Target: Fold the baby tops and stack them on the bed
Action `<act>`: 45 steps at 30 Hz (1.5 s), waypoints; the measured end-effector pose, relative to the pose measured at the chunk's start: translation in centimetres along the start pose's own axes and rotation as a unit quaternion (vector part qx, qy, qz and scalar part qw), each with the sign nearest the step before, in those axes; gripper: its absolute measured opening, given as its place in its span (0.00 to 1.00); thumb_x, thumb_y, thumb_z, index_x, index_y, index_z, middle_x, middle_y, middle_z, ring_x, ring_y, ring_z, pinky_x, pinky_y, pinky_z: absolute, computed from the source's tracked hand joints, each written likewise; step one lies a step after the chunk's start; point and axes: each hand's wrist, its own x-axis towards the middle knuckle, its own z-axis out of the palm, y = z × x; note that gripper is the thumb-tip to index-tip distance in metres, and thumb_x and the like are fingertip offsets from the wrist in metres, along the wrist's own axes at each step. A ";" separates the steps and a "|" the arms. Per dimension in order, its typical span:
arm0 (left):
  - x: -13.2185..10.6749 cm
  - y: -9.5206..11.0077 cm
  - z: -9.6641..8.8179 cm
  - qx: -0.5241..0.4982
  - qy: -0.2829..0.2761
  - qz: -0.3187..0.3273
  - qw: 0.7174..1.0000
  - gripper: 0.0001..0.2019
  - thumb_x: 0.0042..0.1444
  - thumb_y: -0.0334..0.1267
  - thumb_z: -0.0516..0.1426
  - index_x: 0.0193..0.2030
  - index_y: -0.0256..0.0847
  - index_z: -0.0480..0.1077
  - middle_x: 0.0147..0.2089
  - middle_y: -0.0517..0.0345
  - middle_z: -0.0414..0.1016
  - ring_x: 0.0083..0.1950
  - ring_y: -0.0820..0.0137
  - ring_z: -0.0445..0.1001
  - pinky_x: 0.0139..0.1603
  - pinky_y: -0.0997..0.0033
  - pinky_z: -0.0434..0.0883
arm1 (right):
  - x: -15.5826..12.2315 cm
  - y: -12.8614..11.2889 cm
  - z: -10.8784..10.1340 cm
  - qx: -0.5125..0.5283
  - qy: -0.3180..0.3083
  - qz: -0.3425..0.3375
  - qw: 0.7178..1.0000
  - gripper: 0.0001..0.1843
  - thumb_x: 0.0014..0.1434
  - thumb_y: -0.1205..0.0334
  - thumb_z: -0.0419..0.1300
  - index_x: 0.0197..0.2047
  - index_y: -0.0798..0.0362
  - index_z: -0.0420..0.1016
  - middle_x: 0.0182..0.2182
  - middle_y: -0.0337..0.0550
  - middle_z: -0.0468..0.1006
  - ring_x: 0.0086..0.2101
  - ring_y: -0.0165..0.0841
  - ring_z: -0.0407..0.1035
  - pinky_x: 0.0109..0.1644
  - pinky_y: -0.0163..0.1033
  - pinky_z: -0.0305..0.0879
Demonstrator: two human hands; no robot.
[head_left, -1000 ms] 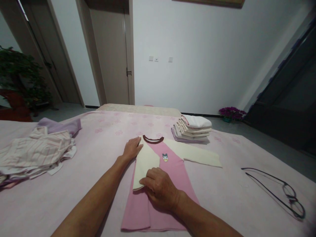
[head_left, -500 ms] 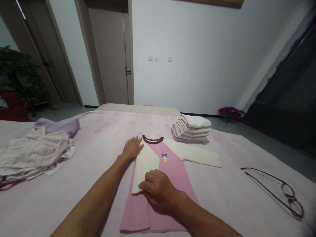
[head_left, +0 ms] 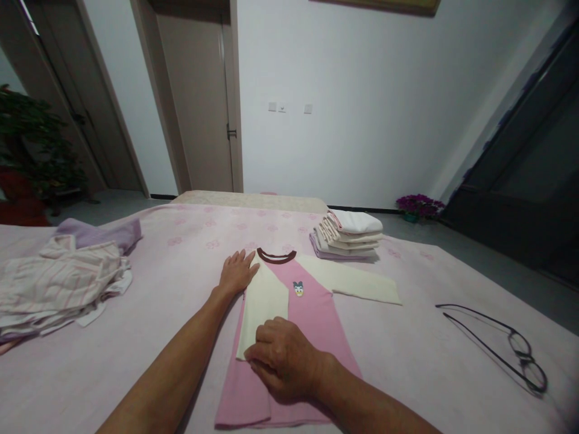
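A pink long-sleeved shirt [head_left: 312, 325] with cream sleeves, a dark brown collar and a small duck-face patch lies face up on the bed. Its left side is turned inward, and that cream sleeve [head_left: 265, 295] runs down over the front. The other sleeve [head_left: 368, 283] stretches out to the right. My left hand [head_left: 237, 272] rests flat with fingers spread at the left shoulder, beside the collar. Down at the cuff, my right hand [head_left: 284, 358] is closed in a pinch on the folded sleeve; its palm hides part of the pink front.
A stack of folded clothes [head_left: 350, 235] stands beyond the outstretched sleeve. Rumpled clothes [head_left: 67, 274], striped and purple, are heaped at the left. Black-framed glasses [head_left: 522, 355] lie open at the right on the pink bedsheet [head_left: 172, 313].
My right hand has shifted slightly down and left with the cuff, and the sleeve lies straighter. My left hand stays at the shoulder. The whole view has moved a little.
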 end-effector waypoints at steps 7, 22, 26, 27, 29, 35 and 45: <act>-0.2 -0.2 -0.1 0.021 0.010 0.009 1.000 0.27 0.70 0.52 0.43 0.71 0.46 0.57 0.72 0.43 0.58 0.72 0.51 0.55 0.68 0.49 0.53 | 0.2 -0.4 0.1 0.044 0.065 0.058 0.995 0.11 0.65 0.61 0.53 0.44 0.52 0.76 0.35 0.45 0.76 0.37 0.36 0.67 0.44 0.44 0.60; -0.3 -0.1 -0.2 0.034 0.016 0.013 0.999 0.26 0.70 0.51 0.44 0.70 0.46 0.59 0.71 0.43 0.60 0.72 0.51 0.57 0.67 0.49 0.55 | 0.0 -1.4 -0.4 0.162 -0.075 -0.055 0.982 0.20 0.68 0.58 0.54 0.60 0.54 0.69 0.61 0.48 0.72 0.62 0.34 0.63 0.69 0.41 0.53; -0.3 -0.1 -0.2 0.029 0.021 0.013 0.999 0.26 0.70 0.51 0.45 0.70 0.45 0.59 0.71 0.42 0.60 0.71 0.51 0.57 0.67 0.49 0.56 | -0.2 -1.2 1.2 0.194 0.004 -0.068 0.979 0.14 0.68 0.61 0.53 0.51 0.52 0.76 0.44 0.43 0.82 0.47 0.30 0.75 0.55 0.36 0.68; -0.3 -0.1 -0.2 0.027 0.022 0.013 0.999 0.26 0.70 0.51 0.45 0.70 0.45 0.59 0.71 0.43 0.60 0.71 0.52 0.58 0.67 0.49 0.56 | -0.2 -1.0 1.3 0.198 0.043 -0.044 0.978 0.13 0.68 0.61 0.52 0.49 0.52 0.76 0.39 0.42 0.83 0.42 0.30 0.76 0.51 0.36 0.69; -0.3 -0.2 -0.1 0.023 0.023 0.012 0.999 0.26 0.70 0.50 0.44 0.70 0.45 0.60 0.71 0.43 0.61 0.71 0.53 0.58 0.67 0.50 0.56 | -0.2 -0.3 1.3 0.191 0.140 0.027 0.971 0.13 0.68 0.60 0.52 0.47 0.53 0.77 0.34 0.42 0.82 0.36 0.31 0.76 0.46 0.38 0.70; -0.4 -0.4 -0.1 0.012 0.029 0.015 0.999 0.25 0.71 0.47 0.43 0.69 0.44 0.61 0.70 0.43 0.62 0.71 0.55 0.60 0.68 0.52 0.56 | -0.5 2.8 0.8 0.058 0.189 0.211 0.957 0.19 0.66 0.66 0.52 0.58 0.53 0.72 0.56 0.52 0.76 0.59 0.40 0.66 0.64 0.54 0.60; -0.4 -0.3 -0.2 0.005 0.038 0.011 0.999 0.24 0.70 0.46 0.45 0.68 0.44 0.63 0.70 0.45 0.63 0.70 0.57 0.60 0.69 0.54 0.55 | -0.6 1.9 -0.2 0.001 -0.087 0.220 0.972 0.31 0.69 0.53 0.50 0.71 0.55 0.55 0.71 0.54 0.52 0.70 0.44 0.42 0.73 0.57 0.35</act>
